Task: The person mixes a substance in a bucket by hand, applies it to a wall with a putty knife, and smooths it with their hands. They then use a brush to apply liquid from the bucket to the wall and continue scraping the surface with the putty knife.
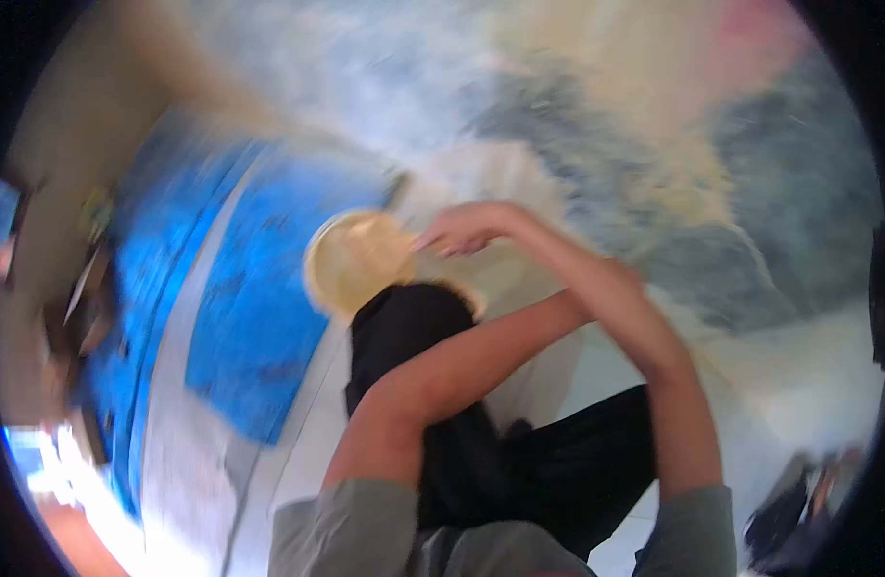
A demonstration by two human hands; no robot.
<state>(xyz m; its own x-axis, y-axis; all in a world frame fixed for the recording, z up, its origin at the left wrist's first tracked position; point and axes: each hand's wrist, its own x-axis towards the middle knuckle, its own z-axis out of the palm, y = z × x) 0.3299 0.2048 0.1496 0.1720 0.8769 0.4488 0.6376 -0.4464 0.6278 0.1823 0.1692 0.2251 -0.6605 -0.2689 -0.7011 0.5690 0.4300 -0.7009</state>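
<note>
A pale yellow round tub (363, 258) stands in front of my knee, and what looks like a lighter mass fills its inside; blur hides the details. My right hand (467, 229) reaches across to the tub's right side, fingers bent together at the rim. Whatever sits in those fingers is too smeared to name. My forearms cross: the left arm passes beneath the right one. Only a small part of my left hand (618, 274) shows past the right forearm, its fingers hidden.
Blue sheeting (255, 288) with pale strips lies on the left. Ahead is a mottled grey, white and yellow surface (635, 163). My black-clad leg (414, 332) is bent beside the tub. Dark blurred objects (798, 510) sit at lower right; brown items (82, 308) are at far left.
</note>
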